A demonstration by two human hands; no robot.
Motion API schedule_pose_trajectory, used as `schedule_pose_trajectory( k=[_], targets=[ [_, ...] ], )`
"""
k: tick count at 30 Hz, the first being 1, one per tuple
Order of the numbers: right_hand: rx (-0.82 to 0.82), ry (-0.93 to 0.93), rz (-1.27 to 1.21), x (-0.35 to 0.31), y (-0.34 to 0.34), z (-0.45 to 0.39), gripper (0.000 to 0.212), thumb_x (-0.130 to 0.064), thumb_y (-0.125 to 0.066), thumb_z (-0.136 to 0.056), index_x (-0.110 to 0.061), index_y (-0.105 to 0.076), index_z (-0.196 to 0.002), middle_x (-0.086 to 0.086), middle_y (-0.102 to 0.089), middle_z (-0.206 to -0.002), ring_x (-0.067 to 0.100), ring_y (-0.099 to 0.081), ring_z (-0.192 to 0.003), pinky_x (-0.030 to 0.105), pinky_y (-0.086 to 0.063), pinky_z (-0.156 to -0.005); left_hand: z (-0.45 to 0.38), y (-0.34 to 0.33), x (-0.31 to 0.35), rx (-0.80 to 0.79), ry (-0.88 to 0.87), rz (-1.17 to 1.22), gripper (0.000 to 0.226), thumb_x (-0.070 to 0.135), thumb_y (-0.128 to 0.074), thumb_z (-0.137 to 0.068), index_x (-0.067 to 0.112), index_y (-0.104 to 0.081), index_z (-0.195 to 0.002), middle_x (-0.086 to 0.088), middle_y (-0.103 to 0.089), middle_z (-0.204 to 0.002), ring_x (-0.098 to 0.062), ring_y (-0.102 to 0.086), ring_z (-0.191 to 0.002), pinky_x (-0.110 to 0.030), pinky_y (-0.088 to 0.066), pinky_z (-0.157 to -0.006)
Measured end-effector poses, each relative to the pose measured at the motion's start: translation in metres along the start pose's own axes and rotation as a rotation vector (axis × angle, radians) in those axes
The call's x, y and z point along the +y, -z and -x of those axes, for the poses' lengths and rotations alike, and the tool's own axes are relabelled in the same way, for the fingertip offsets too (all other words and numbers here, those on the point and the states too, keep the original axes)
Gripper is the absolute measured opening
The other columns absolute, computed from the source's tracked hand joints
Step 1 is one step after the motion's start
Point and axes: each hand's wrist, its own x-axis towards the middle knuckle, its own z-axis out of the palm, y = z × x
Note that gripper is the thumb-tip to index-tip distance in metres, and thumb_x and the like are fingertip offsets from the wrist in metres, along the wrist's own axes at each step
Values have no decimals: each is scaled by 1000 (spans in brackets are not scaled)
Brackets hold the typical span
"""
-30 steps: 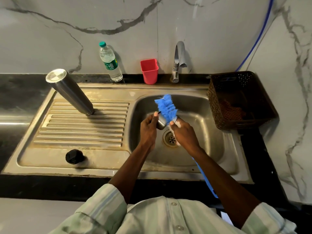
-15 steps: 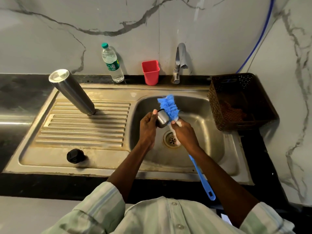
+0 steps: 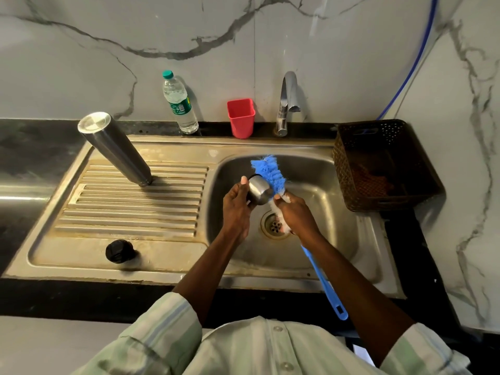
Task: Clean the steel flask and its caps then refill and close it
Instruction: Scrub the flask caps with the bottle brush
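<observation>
Steel cap, gripped by the left hand, has turned its side upward; the right hand keeps grasping the blue brush, bristles now beside it.

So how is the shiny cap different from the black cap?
The steel cap is silvery metal; the black cap is dark and dull. The steel cap is held over the sink basin in the left hand, beside the blue brush held by the right hand; the black cap sits alone on the drainboard. Both are small and round.
</observation>
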Motion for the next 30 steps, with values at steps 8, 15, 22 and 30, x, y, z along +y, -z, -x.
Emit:
schedule_pose_trajectory(
  k=[8,15,22,30],
  targets=[
    [-3,50,54,-6,6,-8,25,-44,-51,-91,-41,-64,-112,-2,-70,-95,29,-67,-92,45,-56,-83,-20,16,23,-145,209,-139,11,12,-58,-98,6,-67,-95,-11,-71,-95,-24,-67,-95,-38,-57,-85],
    [1,42,-5,-14,-5,2,26,-42,-52,-96,-32,-65,-116,-2,-68,-92,23,-64,-86,34,-53,-74,-33,16,25,-80,225,71,11,14,-63,-95,3,-64,-97,-16,-70,-101,-28,-67,-98,-42,-59,-84],
    [-97,-281,-555,-18,-3,11,29,-29,-53,-99,-7,-62,-116,9,-59,-79,10,-52,-47,15,-35,-35,-17,13,7,-142,173,152,18,13,-55,-98,5,-65,-110,-13,-69,-110,-21,-66,-100,-33,-51,-92],
    [-160,-319,-566,-24,-13,13,32,-39,-52,-98,-11,-64,-109,7,-59,-71,11,-51,-40,15,-29,-34,-27,-3,23,-17,89,174,16,8,-56,-97,4,-66,-110,-13,-71,-109,-23,-67,-101,-33,-55,-92]
  ],
)
